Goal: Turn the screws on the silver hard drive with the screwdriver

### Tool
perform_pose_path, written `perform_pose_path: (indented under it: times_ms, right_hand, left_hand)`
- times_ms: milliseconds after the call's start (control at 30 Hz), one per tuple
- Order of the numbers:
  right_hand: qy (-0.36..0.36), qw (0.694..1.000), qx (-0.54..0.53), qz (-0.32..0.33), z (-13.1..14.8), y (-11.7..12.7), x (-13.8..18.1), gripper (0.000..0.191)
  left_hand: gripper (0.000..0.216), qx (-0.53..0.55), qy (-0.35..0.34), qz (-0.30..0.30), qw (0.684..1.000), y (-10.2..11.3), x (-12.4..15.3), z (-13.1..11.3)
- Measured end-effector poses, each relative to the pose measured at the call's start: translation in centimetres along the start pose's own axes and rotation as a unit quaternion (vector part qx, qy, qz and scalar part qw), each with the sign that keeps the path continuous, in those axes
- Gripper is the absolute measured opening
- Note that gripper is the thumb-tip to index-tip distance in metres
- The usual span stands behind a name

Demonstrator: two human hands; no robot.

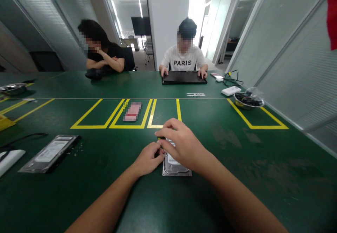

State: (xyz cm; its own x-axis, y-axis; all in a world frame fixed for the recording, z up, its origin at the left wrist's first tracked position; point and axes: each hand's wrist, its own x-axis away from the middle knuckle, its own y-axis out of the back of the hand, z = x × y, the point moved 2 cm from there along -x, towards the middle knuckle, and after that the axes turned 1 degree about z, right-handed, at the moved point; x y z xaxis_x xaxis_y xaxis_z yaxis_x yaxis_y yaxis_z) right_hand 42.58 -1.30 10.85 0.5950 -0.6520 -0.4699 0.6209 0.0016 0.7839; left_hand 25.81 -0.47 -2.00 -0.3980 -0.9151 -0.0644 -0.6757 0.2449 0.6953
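Note:
A silver hard drive (176, 169) lies flat on the green table in front of me, its label and upper part mostly covered by my right hand. My left hand (149, 158) is closed, its curled fingers and thumb gripping the drive's left edge. Above the drive's far left corner, my right hand (180, 143) pinches a small black-and-yellow object (161, 138). Most of that object is hidden by the fingers, so its kind does not show.
On the left lie another hard drive (52, 152) in a clear bag, small bits (77, 149) and a white device (10, 159). Yellow tape outlines (89, 127) cross the table, one around a pink item (133, 112). A metal bowl (249, 104) stands right. Two people sit opposite.

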Motion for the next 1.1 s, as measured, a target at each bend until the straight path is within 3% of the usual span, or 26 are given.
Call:
perform_pose_path:
  times_ms: [433,600,800,967,1100]
  right_hand:
    - [0.06,0.998,-0.005,0.001,0.05,0.22,-0.06,0.029]
    - [-0.001,1.0,-0.001,0.009,-0.15,0.22,0.02,0.021]
    - [0.02,1.0,-0.022,-0.006,0.02,0.37,0.01,0.025]
    - [-0.029,0.999,-0.023,0.007,-0.26,0.26,-0.12,0.022]
    - [0.016,0.999,-0.037,-0.004,-0.3,0.19,-0.12,0.025]
  left_hand:
    - [0.011,-0.013,-0.012,0.004,1.0,-0.06,-0.22,0.03]
    - [0.011,-0.017,-0.001,-0.002,1.0,-0.1,-0.16,0.13]
    - [0.009,-0.01,-0.001,-0.003,1.0,0.06,-0.11,-0.32]
    - [0.011,-0.016,0.0,-0.007,1.0,0.0,-0.15,-0.22]
    - [0.009,-0.009,-0.007,-0.006,1.0,-0.14,-0.16,-0.01]
